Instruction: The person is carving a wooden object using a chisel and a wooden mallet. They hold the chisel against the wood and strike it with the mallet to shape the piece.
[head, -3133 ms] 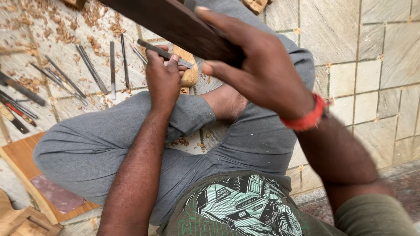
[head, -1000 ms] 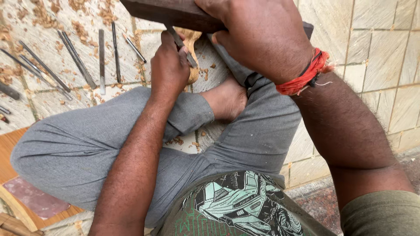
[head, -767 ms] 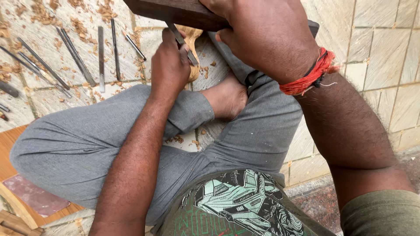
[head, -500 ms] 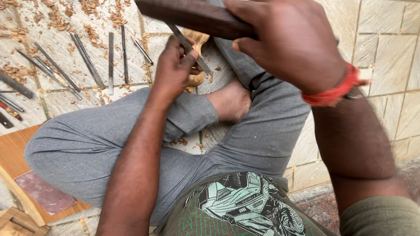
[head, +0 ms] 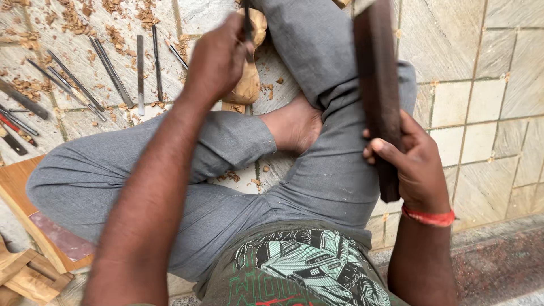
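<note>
Dark brown wood — a long, flat mallet-like bar (head: 377, 96) — stands nearly upright in the right hand (head: 411, 167), whose fingers are wrapped tight around its lower end, thumb laid across the near face. A red thread band (head: 429, 217) circles that wrist. The bar rises past the bent right knee of the grey trousers (head: 317, 170) and runs out of the top of the view.

Taking the bare foot (head: 294, 127) tucked between the crossed legs as the landmark: just beyond it, up toward the top edge, the left hand (head: 218, 59) is closed in a fist around a thin metal chisel (head: 248, 25), fingers pressed together on the shaft. The chisel points down onto a pale carved piece of wood (head: 249, 85) lying on the stone floor (head: 481, 68) right above the foot — partly hidden by the hand, so its shape cannot be told.

Left of the foot, well apart, a row of slim metal carving tools (head: 113, 71) lies on the floor among wood chips (head: 73, 20). Below and far left of the foot, beside the thigh, sit a flat wooden board (head: 25, 198) and wood offcuts (head: 28, 275).
</note>
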